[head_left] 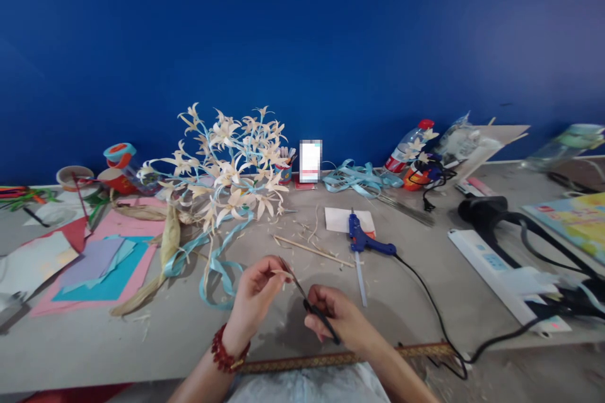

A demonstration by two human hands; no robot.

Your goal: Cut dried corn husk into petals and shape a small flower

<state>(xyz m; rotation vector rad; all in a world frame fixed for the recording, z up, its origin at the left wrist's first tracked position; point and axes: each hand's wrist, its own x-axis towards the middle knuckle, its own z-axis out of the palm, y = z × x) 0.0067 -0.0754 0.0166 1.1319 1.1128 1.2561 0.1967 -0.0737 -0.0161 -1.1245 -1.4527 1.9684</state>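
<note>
My left hand [255,299], with a red bead bracelet on the wrist, pinches a small pale strip of husk [282,273] between thumb and fingers. My right hand [338,318] is closed round the black handles of scissors [307,299], whose blades point up and left to the strip. Both hands hover just above the grey table [425,302] near its front edge. Behind them stands a spray of cream husk flowers [231,170] on light blue ribbon stems.
A blue glue gun [363,240] lies on white paper right of centre, its black cord running to a white power strip [501,271]. Coloured paper sheets [101,264] lie left. Thin wooden sticks [312,250], ribbon, bottles and cups line the back by the blue wall.
</note>
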